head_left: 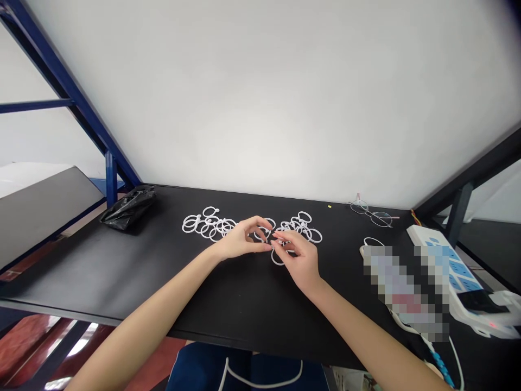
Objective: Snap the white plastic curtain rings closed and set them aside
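White rings, each thin with a small knob, lie on the black table in two loose groups. My left hand (240, 238) is beside the left group of rings (209, 224), its thumb and forefinger curved apart and its thumb tip close to the right fingertips. At the middle, my right hand (299, 258) pinches a white ring (277, 263) that hangs below its thumb and forefinger. Just behind this hand lies the right group of rings (312, 235). Between and behind both hands, a few rings (269, 221) are partly hidden by the fingers.
A crumpled black plastic bag (129, 208) sits at the back left. Eyeglasses (380, 218) rest at the back right, near a small yellow bit (329, 206). A blurred-out phone-like object (402, 293) and a white power strip (451, 266) with cables occupy the right side.
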The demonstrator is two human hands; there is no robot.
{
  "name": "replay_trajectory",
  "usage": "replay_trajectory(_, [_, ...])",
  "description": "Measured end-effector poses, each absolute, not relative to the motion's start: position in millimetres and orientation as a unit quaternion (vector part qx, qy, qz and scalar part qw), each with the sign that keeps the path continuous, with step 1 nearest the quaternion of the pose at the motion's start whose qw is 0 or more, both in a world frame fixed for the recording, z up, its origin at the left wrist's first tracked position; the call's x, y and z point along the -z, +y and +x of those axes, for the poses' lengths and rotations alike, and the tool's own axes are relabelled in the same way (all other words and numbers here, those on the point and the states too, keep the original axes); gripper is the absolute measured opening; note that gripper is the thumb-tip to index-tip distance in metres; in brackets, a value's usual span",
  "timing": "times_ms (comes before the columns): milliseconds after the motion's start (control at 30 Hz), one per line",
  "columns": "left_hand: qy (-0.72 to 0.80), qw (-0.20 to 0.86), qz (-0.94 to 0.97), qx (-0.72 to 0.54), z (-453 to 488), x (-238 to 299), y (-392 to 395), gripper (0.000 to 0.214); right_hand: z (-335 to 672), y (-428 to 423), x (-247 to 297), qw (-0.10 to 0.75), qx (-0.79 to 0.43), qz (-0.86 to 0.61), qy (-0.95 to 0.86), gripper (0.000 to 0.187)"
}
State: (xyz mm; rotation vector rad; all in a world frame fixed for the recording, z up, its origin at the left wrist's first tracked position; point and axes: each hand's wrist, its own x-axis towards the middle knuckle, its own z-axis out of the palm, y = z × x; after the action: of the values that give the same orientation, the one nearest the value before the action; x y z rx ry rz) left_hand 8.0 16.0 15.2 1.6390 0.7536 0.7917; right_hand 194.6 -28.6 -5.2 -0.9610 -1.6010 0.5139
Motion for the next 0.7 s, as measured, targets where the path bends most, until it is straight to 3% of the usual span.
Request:
replay_trajectory(133, [0.308, 0.555, 0.721, -0.28, 13, -15, 8, 0.07, 192, -35, 4, 0.567, -0.154, -0.371, -0.719, 0.019])
replay_trajectory(300, [0.299, 0.564, 0.724, -0.261, 14, -19, 6, 0.043, 191, -40, 1, 0.58, -0.123, -0.346, -0.728, 0.028])
replay_trajectory(500, [0.277, 0.604, 0.715, -0.217, 8, -32, 8, 0.04, 193, -41, -4, 0.561, -0.169, -0.398, -0.706, 0.009])
replay_trajectory(700, [0.272, 0.642, 0.688, -0.2, 6, -32, 7, 0.036, 192, -45, -5, 0.555, -0.243, -0.4, -0.688, 0.011])
